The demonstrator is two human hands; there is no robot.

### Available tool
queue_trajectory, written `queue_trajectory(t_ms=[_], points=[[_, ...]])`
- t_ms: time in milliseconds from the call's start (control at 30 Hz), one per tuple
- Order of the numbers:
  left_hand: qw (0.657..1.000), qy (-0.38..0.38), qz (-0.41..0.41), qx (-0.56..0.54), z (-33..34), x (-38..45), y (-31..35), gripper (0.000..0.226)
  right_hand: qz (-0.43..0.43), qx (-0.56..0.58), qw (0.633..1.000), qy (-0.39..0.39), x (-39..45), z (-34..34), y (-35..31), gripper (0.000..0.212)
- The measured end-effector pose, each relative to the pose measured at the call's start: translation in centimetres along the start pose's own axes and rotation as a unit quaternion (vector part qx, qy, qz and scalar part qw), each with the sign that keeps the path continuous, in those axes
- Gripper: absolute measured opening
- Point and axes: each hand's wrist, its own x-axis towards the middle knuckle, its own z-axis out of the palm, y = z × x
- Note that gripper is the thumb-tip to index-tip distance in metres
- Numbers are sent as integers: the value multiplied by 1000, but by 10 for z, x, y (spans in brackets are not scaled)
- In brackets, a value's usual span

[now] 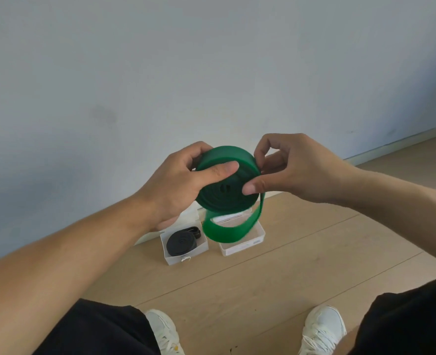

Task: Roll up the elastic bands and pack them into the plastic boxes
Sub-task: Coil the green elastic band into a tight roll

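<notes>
Green elastic band [227,185]: wide, flat, mostly wound into tight disc, coil face toward camera; loose tail loop hangs below, blurred. Disc held in air between both hands, above boxes. Left hand [183,185] grips disc's left side, thumb across face, fingers behind. Right hand [288,167] pinches right rim, thumb on face. Below on wooden floor [301,252]: left plastic box [172,258] containing rolled black band [181,243]; right plastic box [242,248] just beside it, behind hanging loop.

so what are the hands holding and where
Both grip the green band: left hand round the coil's left edge, right hand pinching its right edge.
</notes>
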Motion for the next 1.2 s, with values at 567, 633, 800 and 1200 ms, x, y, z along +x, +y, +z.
queue_trajectory(t_ms=[567,633,800,1200], points=[[900,-24,35,435,18,-3,7,35,-81,-443,892,-24,-4,22,-15,50],[910,-8,33,413,14,0,6,30,-79,-396,915,-7,0,21,-13,46],[981,8,-38,191,-3,3,7,29,-42,-143,988,27,7,1,-5,50],[996,-20,-73,-53,-14,2,1,29,-3,-1,1000,13,8,-17,17,48]])
